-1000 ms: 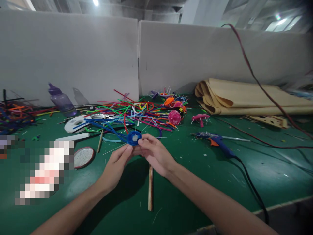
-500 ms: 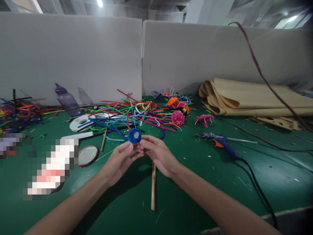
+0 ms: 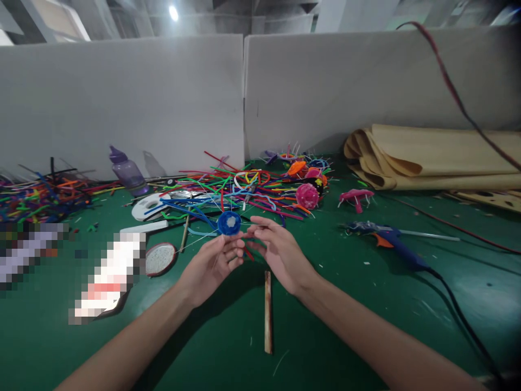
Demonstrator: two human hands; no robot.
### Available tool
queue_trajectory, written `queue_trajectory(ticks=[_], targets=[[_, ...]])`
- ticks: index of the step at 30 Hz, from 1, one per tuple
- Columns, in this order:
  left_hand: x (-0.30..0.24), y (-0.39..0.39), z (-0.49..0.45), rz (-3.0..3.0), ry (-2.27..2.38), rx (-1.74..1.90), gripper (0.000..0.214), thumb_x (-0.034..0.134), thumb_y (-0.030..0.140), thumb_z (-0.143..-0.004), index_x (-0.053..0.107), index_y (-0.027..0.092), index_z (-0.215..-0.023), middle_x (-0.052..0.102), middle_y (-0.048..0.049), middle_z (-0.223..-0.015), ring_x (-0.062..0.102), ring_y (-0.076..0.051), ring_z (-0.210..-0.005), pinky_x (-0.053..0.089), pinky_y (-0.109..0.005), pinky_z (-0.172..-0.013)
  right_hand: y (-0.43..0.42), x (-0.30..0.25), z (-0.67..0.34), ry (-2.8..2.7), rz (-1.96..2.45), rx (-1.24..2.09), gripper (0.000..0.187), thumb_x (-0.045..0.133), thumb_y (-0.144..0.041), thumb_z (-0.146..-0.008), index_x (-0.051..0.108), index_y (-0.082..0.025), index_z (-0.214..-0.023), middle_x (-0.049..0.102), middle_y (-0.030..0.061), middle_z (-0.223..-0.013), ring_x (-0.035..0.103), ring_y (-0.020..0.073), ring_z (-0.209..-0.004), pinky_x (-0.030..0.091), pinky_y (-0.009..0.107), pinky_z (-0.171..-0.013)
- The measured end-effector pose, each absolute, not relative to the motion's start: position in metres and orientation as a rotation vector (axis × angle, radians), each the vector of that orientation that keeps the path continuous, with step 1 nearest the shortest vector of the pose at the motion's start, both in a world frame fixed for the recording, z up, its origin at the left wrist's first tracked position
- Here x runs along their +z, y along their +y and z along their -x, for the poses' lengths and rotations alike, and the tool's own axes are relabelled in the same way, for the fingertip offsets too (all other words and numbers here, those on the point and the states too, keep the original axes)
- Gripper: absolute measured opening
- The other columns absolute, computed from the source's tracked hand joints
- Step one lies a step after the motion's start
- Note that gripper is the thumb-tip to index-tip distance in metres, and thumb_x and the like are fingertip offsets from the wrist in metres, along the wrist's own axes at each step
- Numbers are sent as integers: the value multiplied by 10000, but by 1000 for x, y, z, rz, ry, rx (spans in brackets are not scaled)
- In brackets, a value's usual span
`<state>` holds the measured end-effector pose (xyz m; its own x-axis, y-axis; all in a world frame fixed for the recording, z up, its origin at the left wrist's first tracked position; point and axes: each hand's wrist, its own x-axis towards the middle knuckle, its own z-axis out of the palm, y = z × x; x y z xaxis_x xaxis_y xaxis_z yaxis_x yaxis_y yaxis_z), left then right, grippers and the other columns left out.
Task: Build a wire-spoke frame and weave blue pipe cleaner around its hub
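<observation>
A small blue fuzzy disc (image 3: 229, 223) with a pale grey centre stands upright above the table, thin white strands sticking out around it. My left hand (image 3: 214, 266) grips it from below, thumb and fingers closed at its lower edge. A red strip (image 3: 248, 252) hangs beneath the disc, between the hands. My right hand (image 3: 283, 255) is just to the right of the disc, its curved fingers apart beside a white strand; whether the fingertips touch that strand is unclear. Below the hands a flat wooden stick (image 3: 267, 315) lies on the green table.
Colourful pipe cleaners (image 3: 260, 193) heap at the back. A blue glue gun (image 3: 394, 241) with its cord lies right, near a pink pipe-cleaner figure (image 3: 356, 196). Left are a purple bottle (image 3: 128, 172), a white spool (image 3: 140, 209) and a shallow dish (image 3: 160, 259). Folded tan sheets (image 3: 439, 157) rest behind.
My right hand has come off the disc and moved slightly right, leaving my left hand holding it. The view has shifted left, so things appear further right.
</observation>
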<state>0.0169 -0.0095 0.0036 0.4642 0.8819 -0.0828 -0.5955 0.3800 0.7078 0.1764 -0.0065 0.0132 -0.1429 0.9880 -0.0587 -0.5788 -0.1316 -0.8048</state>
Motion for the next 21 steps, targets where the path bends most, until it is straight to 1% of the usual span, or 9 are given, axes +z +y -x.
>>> queue_trajectory(ticks=[3, 6, 8, 11, 14, 17, 19, 21], targets=[[5, -9, -17, -678, 498, 1020, 140, 547, 249, -825, 655, 175, -872, 662, -43, -900, 613, -128, -800, 495, -266, -757, -2, 12, -182, -719, 749, 1557, 173, 603, -176, -714, 598, -180, -887, 574, -15, -760, 552, 107, -737, 400, 255, -677], [6, -10, -18, -728, 538, 1064, 124, 543, 250, -828, 651, 196, -800, 668, -27, -931, 613, -145, -872, 460, -320, -865, 0, 11, -185, -710, 757, 1581, 157, 601, -194, -714, 597, -178, -870, 555, -23, -692, 529, 99, -667, 374, 240, -612], [7, -10, -21, -811, 619, 1081, 131, 553, 269, -821, 660, 195, -833, 672, -36, -960, 608, -165, -922, 418, -350, -928, 0, 11, -185, -729, 760, 1626, 173, 599, -220, -719, 607, -178, -887, 553, -21, -673, 519, 101, -640, 364, 242, -595], [7, -11, -25, -1010, 768, 1097, 197, 566, 304, -808, 673, 179, -917, 675, -62, -1000, 600, -191, -956, 392, -349, -945, -1, 12, -183, -794, 773, 1677, 191, 600, -266, -726, 640, -168, -885, 566, -3, -685, 510, 106, -635, 360, 248, -587], [3, -11, -27, -1209, 903, 1144, 248, 560, 323, -806, 671, 181, -976, 671, -57, -1026, 575, -210, -992, 378, -343, -940, -3, 14, -180, -891, 822, 1618, 184, 626, -288, -716, 674, -172, -851, 608, 20, -757, 524, 119, -705, 362, 251, -611], [-1, -11, -25, -1371, 1018, 1162, 273, 553, 322, -808, 657, 202, -1031, 654, -34, -1071, 540, -210, -1043, 348, -325, -957, -5, 15, -176, -1002, 867, 1517, 197, 679, -272, -678, 688, -198, -860, 633, 22, -857, 534, 129, -799, 375, 259, -688], [-2, -11, -24, -1451, 1055, 1144, 277, 546, 317, -812, 654, 208, -1042, 652, -28, -1073, 535, -206, -1048, 343, -314, -954, -6, 15, -175, -1042, 859, 1471, 193, 705, -250, -648, 693, -204, -835, 628, 12, -868, 533, 130, -824, 380, 272, -747], [0, -13, -24, -1511, 1078, 1135, 269, 537, 310, -817, 657, 212, -1037, 653, -26, -1064, 537, -204, -1038, 346, -309, -946, -6, 13, -174, -1053, 843, 1445, 149, 712, -234, -631, 692, -196, -775, 621, 6, -844, 535, 134, -829, 379, 286, -784]])
